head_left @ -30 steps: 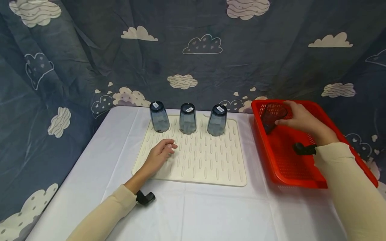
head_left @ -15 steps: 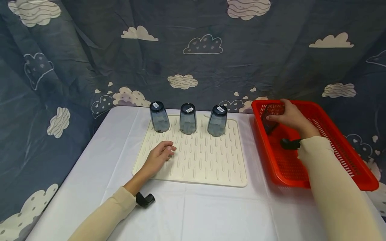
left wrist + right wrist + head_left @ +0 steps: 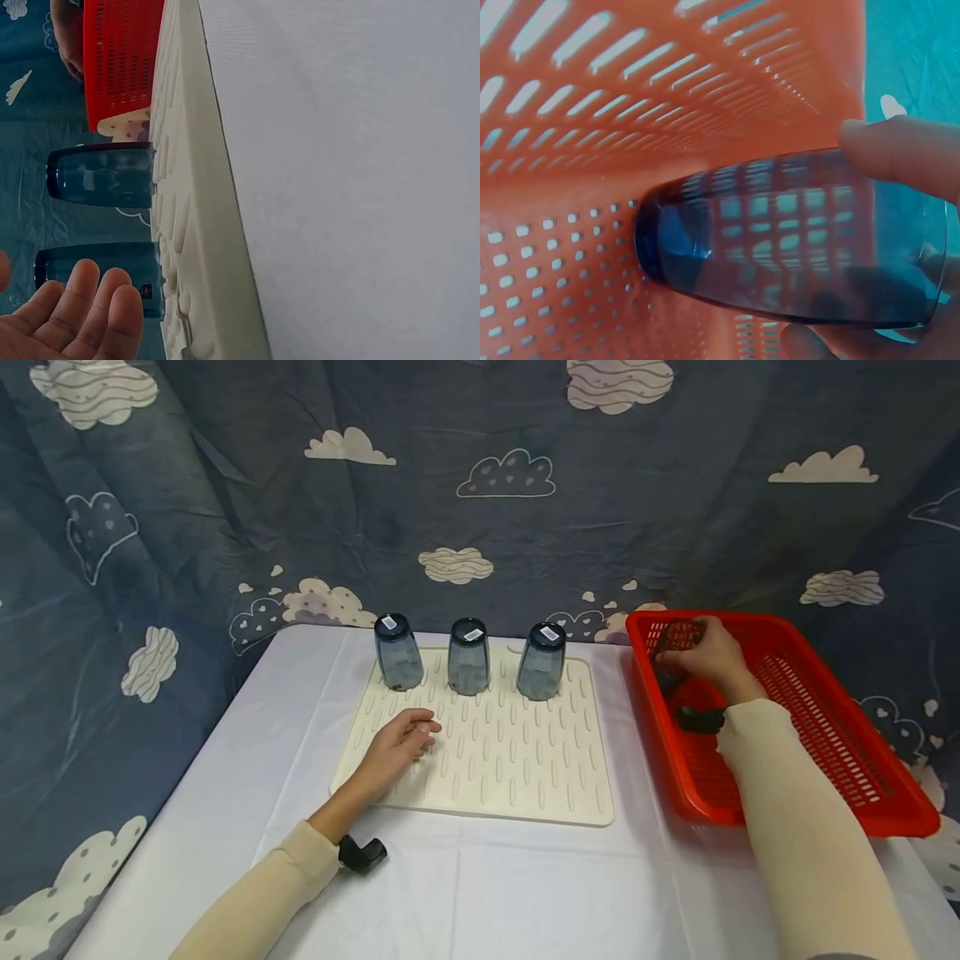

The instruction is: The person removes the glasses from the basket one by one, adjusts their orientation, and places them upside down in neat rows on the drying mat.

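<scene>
My right hand (image 3: 708,658) reaches into the far left corner of the red basket (image 3: 678,768). In the right wrist view it grips a blue-tinted drinking glass (image 3: 780,240) near the rim, thumb on one side and fingers on the other. The glass's dark base points down toward the basket floor. My left hand (image 3: 393,747) hovers over the cream drying mat (image 3: 517,768), fingers relaxed and holding nothing. Three more blue glasses stand upside down along the mat's back edge: a left one (image 3: 399,653), a middle one (image 3: 468,658) and a right one (image 3: 542,662).
A white cloth (image 3: 525,893) covers the table under the mat and basket. Behind them hangs a dark cloud-patterned curtain (image 3: 660,510). The basket's raised, slotted walls surround my right hand, and the standing glasses lie between my left hand and the curtain.
My right hand has moved left and slightly lower in the basket, its fingers now around the glass there. The left hand and the three standing glasses have stayed in place.
</scene>
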### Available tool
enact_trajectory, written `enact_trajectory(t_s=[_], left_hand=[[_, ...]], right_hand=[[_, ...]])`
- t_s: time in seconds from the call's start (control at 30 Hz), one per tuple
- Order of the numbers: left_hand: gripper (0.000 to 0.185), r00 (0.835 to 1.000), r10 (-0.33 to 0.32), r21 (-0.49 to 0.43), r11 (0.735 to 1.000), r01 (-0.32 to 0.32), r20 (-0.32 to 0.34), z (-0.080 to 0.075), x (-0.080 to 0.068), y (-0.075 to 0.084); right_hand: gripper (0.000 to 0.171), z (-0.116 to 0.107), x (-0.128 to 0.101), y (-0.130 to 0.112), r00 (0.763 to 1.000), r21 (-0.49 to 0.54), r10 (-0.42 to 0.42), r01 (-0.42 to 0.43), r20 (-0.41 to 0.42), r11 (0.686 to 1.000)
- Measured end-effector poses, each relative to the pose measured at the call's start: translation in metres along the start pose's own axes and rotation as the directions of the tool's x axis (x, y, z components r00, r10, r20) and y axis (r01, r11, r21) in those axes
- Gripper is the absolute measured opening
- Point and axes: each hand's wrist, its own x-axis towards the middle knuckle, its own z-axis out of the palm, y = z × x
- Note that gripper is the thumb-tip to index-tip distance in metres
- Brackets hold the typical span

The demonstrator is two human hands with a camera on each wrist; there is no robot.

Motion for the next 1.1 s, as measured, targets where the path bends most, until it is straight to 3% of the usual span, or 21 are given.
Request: enact_trajectory(t_s=[0.17, 0.33, 0.47, 0.9, 1.1], left_hand=[[0.038, 1.0, 0.008, 0.007, 1.0, -0.009, 0.009, 0.0, -0.001, -0.004], [0.038, 0.998, 0.06, 0.065, 0.996, -0.057, -0.033, -0.002, -0.002, -0.006], [0.039, 0.996, 0.074, 0.06, 0.996, -0.071, -0.042, -0.004, -0.002, -0.005], [0.04, 0.995, 0.096, 0.018, 0.995, -0.096, -0.02, -0.001, -0.005, -0.001], [0.04, 0.996, 0.086, 0.007, 0.996, -0.086, -0.029, 0.002, -0.005, 0.004]], right_hand=[[0.097, -0.004, -0.005, 0.004, 0.999, -0.034, -0.014, 0.012, -0.038, 0.999], [0.098, -0.012, -0.015, 0.004, 0.997, -0.053, -0.016, 0.012, -0.081, 0.999], [0.097, -0.021, -0.027, 0.0, 0.991, -0.053, -0.049, 0.043, -0.122, 0.998], [0.106, -0.056, -0.097, -0.032, 0.977, -0.037, -0.09, 0.085, -0.193, 0.996], [0.101, -0.058, -0.126, -0.06, 0.963, -0.004, -0.167, 0.17, -0.21, 0.985]])
